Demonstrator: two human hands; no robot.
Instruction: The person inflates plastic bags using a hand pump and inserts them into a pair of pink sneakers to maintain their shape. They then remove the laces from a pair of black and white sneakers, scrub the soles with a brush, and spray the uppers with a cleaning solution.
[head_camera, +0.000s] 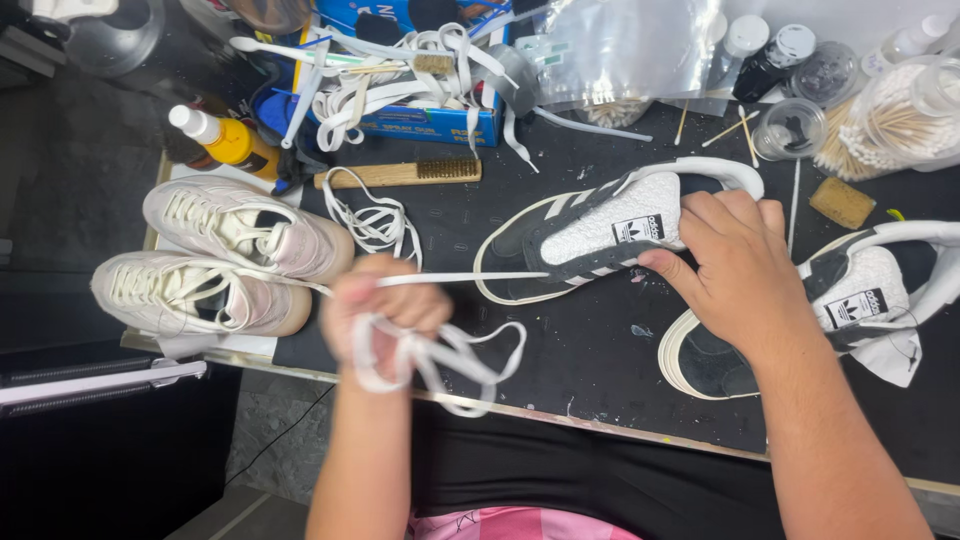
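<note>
My left hand (385, 305) is closed around a bunched white shoelace (450, 350), blurred by motion; one strand runs taut to the right into a black sneaker with white stripes (590, 235). My right hand (735, 265) rests on that sneaker's tongue and heel, fingers pressing it to the black mat (590, 340). A second black sneaker (860, 300) lies to the right, partly hidden under my right wrist.
A pair of pale pink sneakers (230, 255) sits at the left on a white sheet. Behind them lie a wooden brush (400, 173), a yellow bottle (225, 138), loose white laces (375, 225), a blue box (430, 120), cotton swab jars (890, 125) and a tan sponge (840, 202).
</note>
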